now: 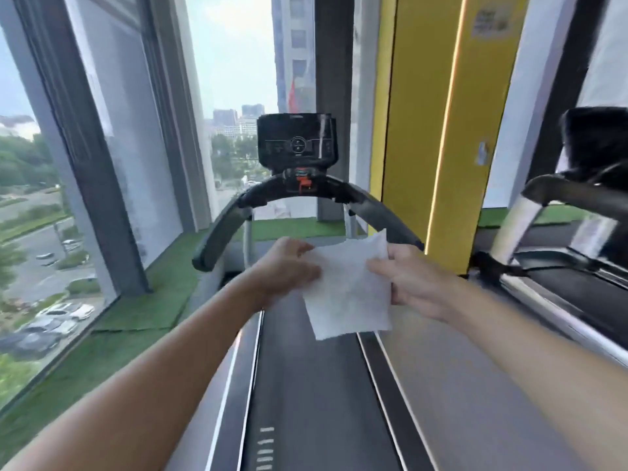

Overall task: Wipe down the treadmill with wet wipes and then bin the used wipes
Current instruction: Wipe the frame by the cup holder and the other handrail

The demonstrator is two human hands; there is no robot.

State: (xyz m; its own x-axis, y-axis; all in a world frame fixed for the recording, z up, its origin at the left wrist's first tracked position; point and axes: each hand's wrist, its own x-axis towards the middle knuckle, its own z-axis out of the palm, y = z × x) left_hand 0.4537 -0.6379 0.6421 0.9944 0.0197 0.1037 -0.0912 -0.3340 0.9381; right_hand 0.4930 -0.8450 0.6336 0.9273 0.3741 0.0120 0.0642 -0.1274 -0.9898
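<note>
A white wet wipe (346, 294) hangs spread out between both hands above the treadmill belt (306, 385). My left hand (289, 270) pinches its upper left edge. My right hand (411, 280) pinches its right edge. Ahead stands the treadmill's black console (296, 141) with a curved dark handrail (224, 229) running down on both sides. An orange safety clip (303, 183) sits just under the console. The view is slightly blurred.
A second treadmill (577, 266) stands to the right. A yellow pillar (441, 130) rises between the two machines. Floor-to-ceiling windows (51, 198) run along the left, with green turf flooring (142, 300) beside the treadmill.
</note>
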